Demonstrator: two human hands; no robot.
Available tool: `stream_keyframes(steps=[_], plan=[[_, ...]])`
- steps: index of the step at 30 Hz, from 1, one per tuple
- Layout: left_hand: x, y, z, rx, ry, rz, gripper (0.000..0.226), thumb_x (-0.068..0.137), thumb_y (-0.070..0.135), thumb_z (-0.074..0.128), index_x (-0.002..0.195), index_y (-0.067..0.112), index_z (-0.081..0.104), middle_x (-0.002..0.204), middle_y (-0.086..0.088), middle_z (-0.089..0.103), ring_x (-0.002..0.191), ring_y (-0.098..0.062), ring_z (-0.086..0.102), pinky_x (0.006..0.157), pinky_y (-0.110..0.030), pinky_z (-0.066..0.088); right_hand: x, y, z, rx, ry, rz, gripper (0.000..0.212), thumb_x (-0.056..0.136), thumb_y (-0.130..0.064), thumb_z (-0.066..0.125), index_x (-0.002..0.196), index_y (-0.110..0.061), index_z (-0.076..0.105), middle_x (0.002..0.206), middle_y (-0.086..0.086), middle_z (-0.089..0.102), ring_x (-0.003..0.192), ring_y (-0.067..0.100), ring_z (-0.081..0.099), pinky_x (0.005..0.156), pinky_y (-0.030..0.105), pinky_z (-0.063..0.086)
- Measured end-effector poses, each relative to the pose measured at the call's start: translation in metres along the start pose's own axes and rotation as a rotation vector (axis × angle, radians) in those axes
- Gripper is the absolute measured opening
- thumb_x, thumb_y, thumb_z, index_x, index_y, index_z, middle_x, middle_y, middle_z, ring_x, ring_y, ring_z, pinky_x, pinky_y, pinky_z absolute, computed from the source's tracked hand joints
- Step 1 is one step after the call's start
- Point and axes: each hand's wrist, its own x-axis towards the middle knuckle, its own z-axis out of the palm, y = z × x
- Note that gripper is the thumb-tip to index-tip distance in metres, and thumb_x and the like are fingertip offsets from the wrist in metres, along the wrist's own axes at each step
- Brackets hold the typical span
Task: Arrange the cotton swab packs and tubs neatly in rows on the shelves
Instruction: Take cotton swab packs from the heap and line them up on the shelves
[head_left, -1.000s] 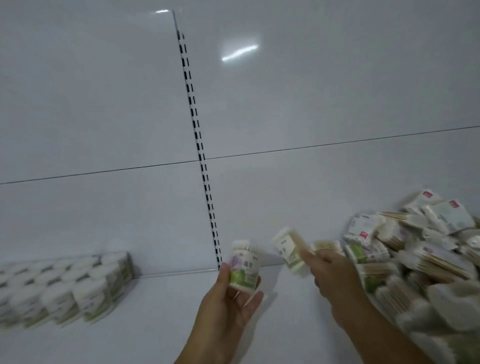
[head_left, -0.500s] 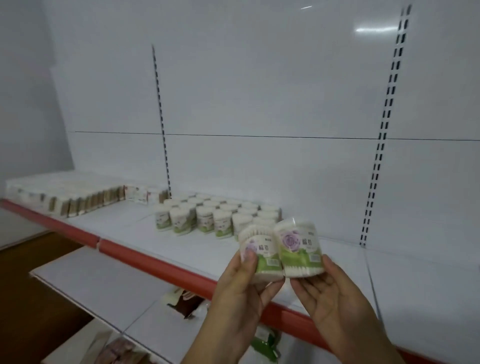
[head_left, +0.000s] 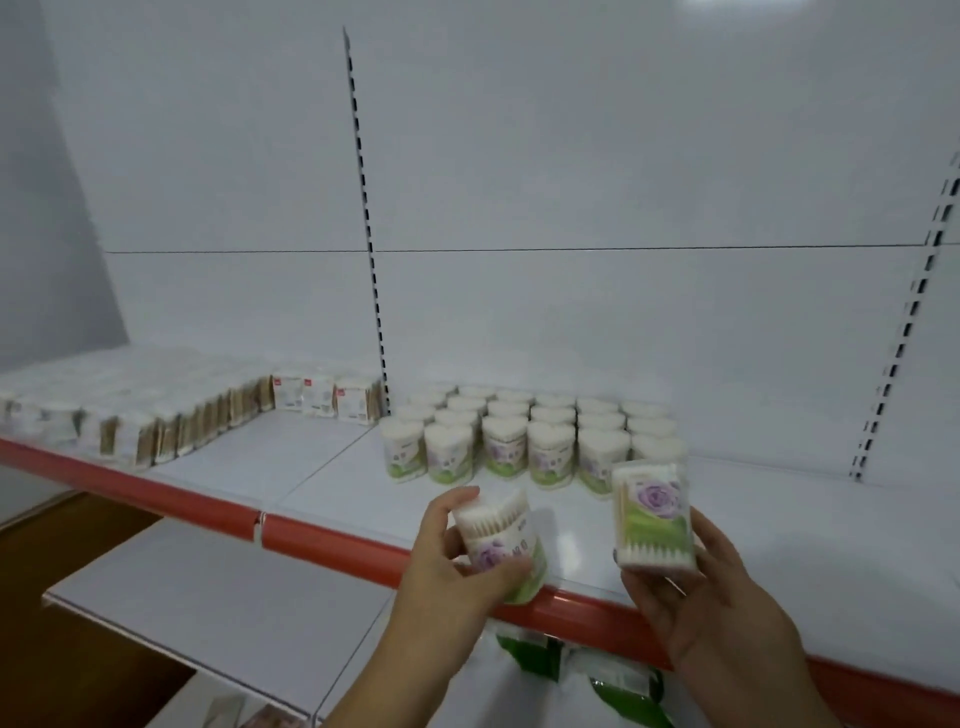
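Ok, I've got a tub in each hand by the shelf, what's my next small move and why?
Probably stand the tub in the right hand upright at the right end of the rows of tubs. It hovers just in front of that end, beside bare shelf.

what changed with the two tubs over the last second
The right hand drew the right tub away from the loose pile, then both hands carried their tubs to the block of tubs. Half a second ago the tubs touched side by side; now they are apart and the left hand holds the left tub tilted. Unchanged: each hand grips one tub; the block and flat packs stand in rows.
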Motion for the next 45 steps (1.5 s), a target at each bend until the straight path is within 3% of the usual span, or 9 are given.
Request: stream_keyframes(steps=[4, 7, 12, 15, 18, 27, 34, 38, 45], plan=[[0.048, -0.008, -0.001, 0.311, -0.059, 0.117, 0.064, 0.069, 0.010, 0.083, 0.112, 0.043, 0.050, 0.112, 0.008, 0.059, 0.091, -0.008, 0.066, 0.072, -0.025, 0.057, 0.026, -0.002, 0.010, 0.023, 0.184, -0.081, 0.005, 0.083, -0.018, 0.058, 0.084, -0.016, 0.062, 0.057, 0.005, 0.065, 0.044, 0.017, 0.060, 0.035, 0.021, 0.045], [0.084, -0.011, 0.003, 0.704, -0.059, 0.357, 0.059, 0.071, 0.024, 0.082, 0.109, 0.046, 0.044, 0.119, 0.024, 0.046, 0.109, 0.000, 0.051, 0.089, -0.017, 0.046, 0.051, -0.005, 0.017, -0.057, 0.260, -0.135, 0.026, 0.098, -0.030, 0.046, 0.080, -0.016, 0.059, 0.054, 0.002, 0.062, 0.046, 0.014, 0.053, 0.041, 0.022, 0.040], [0.136, -0.005, 0.005, 1.385, -0.061, 0.652, 0.062, 0.054, 0.054, 0.074, 0.108, 0.027, 0.061, 0.107, 0.010, 0.065, 0.107, -0.018, 0.059, 0.083, -0.036, 0.046, 0.079, 0.002, 0.029, -0.333, 0.021, -0.127, 0.065, 0.059, -0.062, 0.073, 0.101, -0.013, 0.067, 0.081, 0.006, 0.073, 0.065, 0.017, 0.063, 0.048, 0.026, 0.051], [0.154, 0.003, 0.011, 1.644, -0.156, 0.573, 0.067, 0.075, 0.062, 0.060, 0.130, 0.024, 0.048, 0.150, 0.001, 0.040, 0.142, -0.022, 0.029, 0.110, -0.052, 0.024, 0.092, 0.008, 0.025, -0.563, -0.046, -0.130, 0.105, 0.014, -0.063, 0.089, 0.101, -0.010, 0.067, 0.091, 0.009, 0.075, 0.074, 0.019, 0.072, 0.053, 0.029, 0.056], [0.175, 0.006, 0.005, 1.750, -0.276, 0.509, 0.078, 0.084, 0.063, 0.052, 0.146, 0.024, 0.026, 0.161, 0.006, 0.011, 0.149, -0.014, -0.003, 0.119, -0.049, -0.002, 0.100, 0.014, 0.024, -0.769, -0.054, -0.147, 0.080, 0.043, -0.047, 0.087, 0.108, -0.008, 0.061, 0.086, 0.005, 0.076, 0.077, 0.017, 0.073, 0.061, 0.028, 0.058], [0.208, 0.025, -0.018, 1.703, -0.526, 0.693, 0.046, 0.086, 0.064, 0.047, 0.111, 0.026, 0.048, 0.118, 0.007, 0.056, 0.114, -0.016, 0.049, 0.104, -0.037, 0.027, 0.108, 0.045, 0.028, -1.671, 0.051, -0.344, 0.039, 0.077, -0.051, 0.071, 0.107, -0.056, 0.046, 0.100, -0.026, 0.054, 0.093, -0.011, 0.050, 0.073, 0.010, 0.043], [0.227, 0.042, -0.026, 1.627, -0.710, 0.847, 0.084, 0.065, 0.082, 0.008, 0.123, 0.035, 0.047, 0.128, 0.015, 0.054, 0.118, -0.010, 0.049, 0.097, -0.032, 0.035, 0.108, 0.054, 0.053, -2.149, 0.215, -0.372, 0.071, 0.088, -0.067, 0.037, 0.148, -0.033, 0.020, 0.115, -0.008, 0.057, 0.102, 0.011, 0.056, 0.072, 0.022, 0.034], [0.230, 0.064, 0.007, 1.513, -0.725, 0.994, 0.090, 0.062, 0.086, 0.005, 0.107, 0.036, 0.064, 0.102, 0.015, 0.069, 0.092, -0.011, 0.066, 0.077, -0.031, 0.052, 0.081, 0.037, 0.045, -2.135, 0.296, -0.531, 0.059, 0.086, -0.070, 0.039, 0.131, -0.032, 0.048, 0.102, -0.005, 0.062, 0.094, 0.014, 0.058, 0.070, 0.024, 0.034], [0.179, 0.070, 0.168, 1.444, -1.223, 0.819, 0.117, 0.041, 0.102, 0.010, 0.138, 0.043, 0.036, 0.144, 0.023, 0.037, 0.130, -0.003, 0.040, 0.110, -0.025, 0.030, 0.013, -0.128, -0.022, -2.514, 0.419, -0.235, 0.048, 0.096, -0.041, 0.046, 0.138, -0.017, 0.044, 0.133, 0.007, 0.047, 0.122, 0.026, 0.043, 0.099, 0.039, 0.040]])
